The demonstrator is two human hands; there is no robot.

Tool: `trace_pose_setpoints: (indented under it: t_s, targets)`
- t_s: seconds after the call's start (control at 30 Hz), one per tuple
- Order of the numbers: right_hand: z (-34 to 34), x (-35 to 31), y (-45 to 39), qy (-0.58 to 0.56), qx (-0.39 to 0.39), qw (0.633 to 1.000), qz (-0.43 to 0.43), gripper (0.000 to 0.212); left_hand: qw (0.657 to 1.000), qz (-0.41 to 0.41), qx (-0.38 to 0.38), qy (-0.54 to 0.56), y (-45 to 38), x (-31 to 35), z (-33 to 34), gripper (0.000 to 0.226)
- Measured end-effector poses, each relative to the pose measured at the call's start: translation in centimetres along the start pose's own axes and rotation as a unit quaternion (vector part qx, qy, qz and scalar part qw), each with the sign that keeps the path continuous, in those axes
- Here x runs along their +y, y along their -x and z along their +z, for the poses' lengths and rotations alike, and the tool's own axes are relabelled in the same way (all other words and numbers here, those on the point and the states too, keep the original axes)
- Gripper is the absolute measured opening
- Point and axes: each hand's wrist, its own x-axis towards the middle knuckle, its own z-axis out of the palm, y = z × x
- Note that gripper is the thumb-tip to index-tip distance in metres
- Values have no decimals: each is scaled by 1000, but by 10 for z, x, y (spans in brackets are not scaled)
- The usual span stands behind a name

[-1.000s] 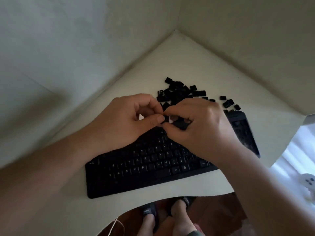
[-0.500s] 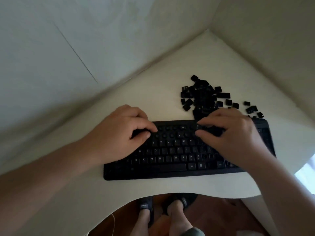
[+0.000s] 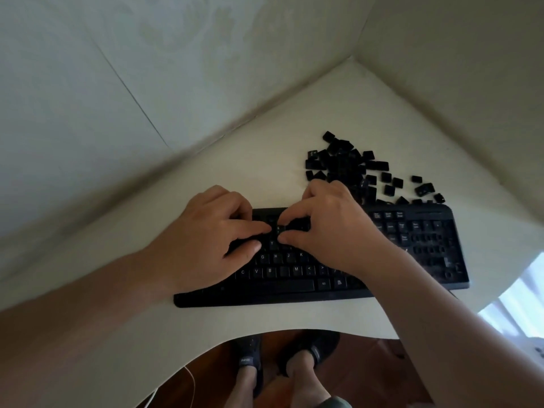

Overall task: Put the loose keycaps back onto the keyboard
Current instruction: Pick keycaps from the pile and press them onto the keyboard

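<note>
Since half a second earlier, both hands had closed in at the keyboard's (image 3: 418, 248) upper middle rows. Left hand (image 3: 206, 240) and right hand (image 3: 332, 228), fingers curled, pressed there; any keycap beneath was hidden. Loose keycaps (image 3: 347, 166) lay heaped near the desk's (image 3: 235, 178) far corner.

1 keyboard (image 3: 412, 245) sitting on 1 table (image 3: 206, 178). 2 hands showing: left hand (image 3: 203, 240), right hand (image 3: 335, 228). Loose keycaps (image 3: 347, 166) lying in 1 heap plus approx 8 strays, too overlapped for exact ct, roughly 40. 2 sandals (image 3: 250, 360) showing below table edge.
</note>
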Motion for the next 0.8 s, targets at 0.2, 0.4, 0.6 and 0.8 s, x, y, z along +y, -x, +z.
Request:
trace_pose_setpoints:
  t_s: [0.2,0.4,0.6,0.8]
  targets:
    - [9,0,1,-40,39,998,-5,20,1000,19,-5,-20,1,1,6,40]
    - [14,3,3,-4,54,997,-55,9,998,41,-12,-48,0,-4,5,40]
    - [17,6,9,60,102,987,-106,10,994,74,0,-85,0,-3,3,37]
    - [17,7,7,109,105,978,-142,22,987,94,5,-132,-3,-2,2,34]
